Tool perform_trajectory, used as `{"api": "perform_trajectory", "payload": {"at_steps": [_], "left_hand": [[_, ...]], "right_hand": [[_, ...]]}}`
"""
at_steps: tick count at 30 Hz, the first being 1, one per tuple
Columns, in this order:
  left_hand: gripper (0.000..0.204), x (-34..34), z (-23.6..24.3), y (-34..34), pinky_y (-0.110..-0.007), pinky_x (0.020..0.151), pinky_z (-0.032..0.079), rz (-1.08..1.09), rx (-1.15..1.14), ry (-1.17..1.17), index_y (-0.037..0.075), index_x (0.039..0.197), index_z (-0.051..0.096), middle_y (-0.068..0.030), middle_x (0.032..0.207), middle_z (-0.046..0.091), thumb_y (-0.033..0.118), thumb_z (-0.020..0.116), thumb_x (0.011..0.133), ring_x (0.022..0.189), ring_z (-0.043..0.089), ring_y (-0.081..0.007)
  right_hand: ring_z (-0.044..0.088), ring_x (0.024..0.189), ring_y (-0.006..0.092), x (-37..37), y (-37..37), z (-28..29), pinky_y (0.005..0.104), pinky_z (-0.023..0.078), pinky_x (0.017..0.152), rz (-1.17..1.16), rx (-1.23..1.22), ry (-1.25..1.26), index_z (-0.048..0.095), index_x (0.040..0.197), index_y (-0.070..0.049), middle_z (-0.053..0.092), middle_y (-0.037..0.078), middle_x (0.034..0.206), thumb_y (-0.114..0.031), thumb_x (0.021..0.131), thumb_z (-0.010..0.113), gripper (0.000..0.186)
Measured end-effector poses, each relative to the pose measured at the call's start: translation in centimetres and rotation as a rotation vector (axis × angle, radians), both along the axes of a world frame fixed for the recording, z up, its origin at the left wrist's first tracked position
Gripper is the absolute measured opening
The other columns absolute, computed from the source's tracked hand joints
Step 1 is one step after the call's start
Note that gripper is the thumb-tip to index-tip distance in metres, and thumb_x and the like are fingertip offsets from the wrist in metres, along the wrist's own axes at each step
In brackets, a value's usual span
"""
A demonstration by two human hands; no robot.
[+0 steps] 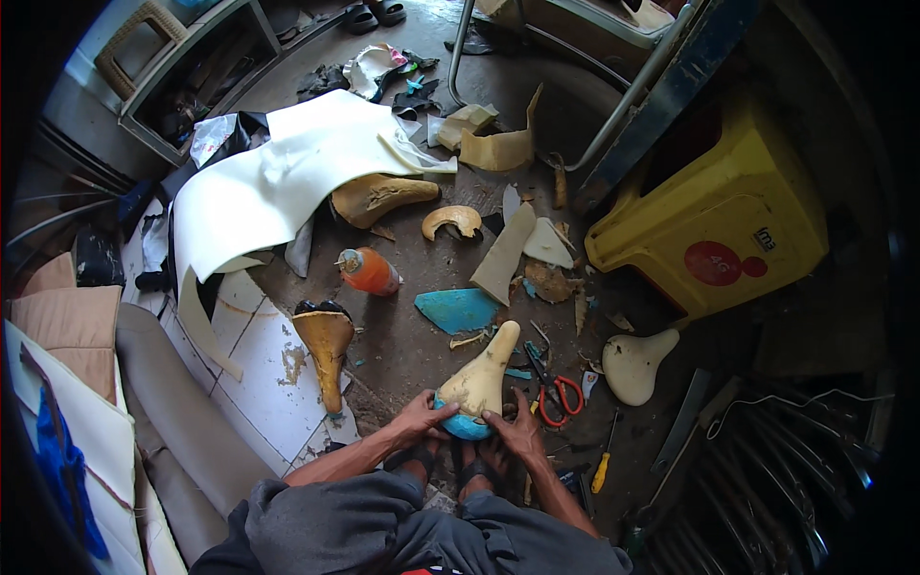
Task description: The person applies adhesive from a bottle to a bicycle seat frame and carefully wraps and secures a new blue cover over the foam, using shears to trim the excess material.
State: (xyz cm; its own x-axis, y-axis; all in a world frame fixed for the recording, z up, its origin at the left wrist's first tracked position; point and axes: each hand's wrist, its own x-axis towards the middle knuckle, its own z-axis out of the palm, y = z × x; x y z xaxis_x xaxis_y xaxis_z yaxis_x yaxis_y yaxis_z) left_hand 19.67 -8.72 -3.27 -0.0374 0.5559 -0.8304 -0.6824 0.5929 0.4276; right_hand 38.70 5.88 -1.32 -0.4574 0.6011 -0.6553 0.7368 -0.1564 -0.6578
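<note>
Between my feet I hold a cream bicycle saddle (482,376), its narrow nose pointing away from me and blue foam (462,424) around its wide rear end. My left hand (423,415) grips the rear left side, thumb on top. On the rear right side my right hand (517,429) presses with its thumb; its other fingers are partly hidden. Just right of the saddle lie scissors with red handles (573,391). A worn brown saddle (324,347) rests to the left, and another cream saddle (644,366) to the right. A flat blue foam piece (452,310) lies beyond the nose.
An orange bottle (370,272) stands ahead on the left. Behind it spreads a large white foam sheet (254,192). A yellow plastic stool (767,216) lies on its side at right. Foam offcuts (506,254) litter the floor; a yellow-handled screwdriver (602,470) lies near my right forearm.
</note>
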Motion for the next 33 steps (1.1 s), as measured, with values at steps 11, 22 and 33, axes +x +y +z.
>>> {"api": "perform_trajectory", "payload": {"at_steps": [11, 22, 33], "left_hand": [[0.047, -1.9, 6.3, 5.8, -0.034, 0.09, 0.051, -0.199, 0.41, 0.46, 0.002, 0.128, 0.058, -0.0109, 0.108, 0.066, 0.033, 0.07, 0.094, 0.102, 0.062, -0.0173], [0.03, -0.9, 5.9, 4.8, -0.029, 0.083, 0.054, -0.002, 0.452, 0.021, -0.004, 0.119, 0.065, -0.0082, 0.103, 0.071, 0.018, 0.065, 0.098, 0.091, 0.067, -0.0141], [0.019, -1.1, 7.2, 4.6, -0.027, 0.08, 0.054, -0.016, 0.439, 0.939, -0.002, 0.105, 0.073, -0.0079, 0.095, 0.074, 0.01, 0.073, 0.09, 0.089, 0.067, -0.0123]], "right_hand": [[0.06, 0.094, 0.0126, -0.8, 3.0, 6.4, 0.0298, 0.051, 0.085, 0.029, -0.333, 0.469, 0.054, 0.141, -0.008, 0.065, 0.005, 0.112, -0.026, 0.101, 0.06, 0.044], [0.058, 0.124, 0.0228, -2.1, 0.8, 6.6, 0.0354, 0.045, 0.103, 0.197, -0.204, 0.52, 0.048, 0.148, -0.016, 0.062, 0.015, 0.134, -0.057, 0.095, 0.059, 0.068], [0.058, 0.082, 0.0124, -3.1, 0.2, 6.3, 0.028, 0.048, 0.074, 0.164, -0.396, 0.493, 0.033, 0.157, -0.018, 0.065, 0.007, 0.097, -0.054, 0.098, 0.057, 0.073]]}}
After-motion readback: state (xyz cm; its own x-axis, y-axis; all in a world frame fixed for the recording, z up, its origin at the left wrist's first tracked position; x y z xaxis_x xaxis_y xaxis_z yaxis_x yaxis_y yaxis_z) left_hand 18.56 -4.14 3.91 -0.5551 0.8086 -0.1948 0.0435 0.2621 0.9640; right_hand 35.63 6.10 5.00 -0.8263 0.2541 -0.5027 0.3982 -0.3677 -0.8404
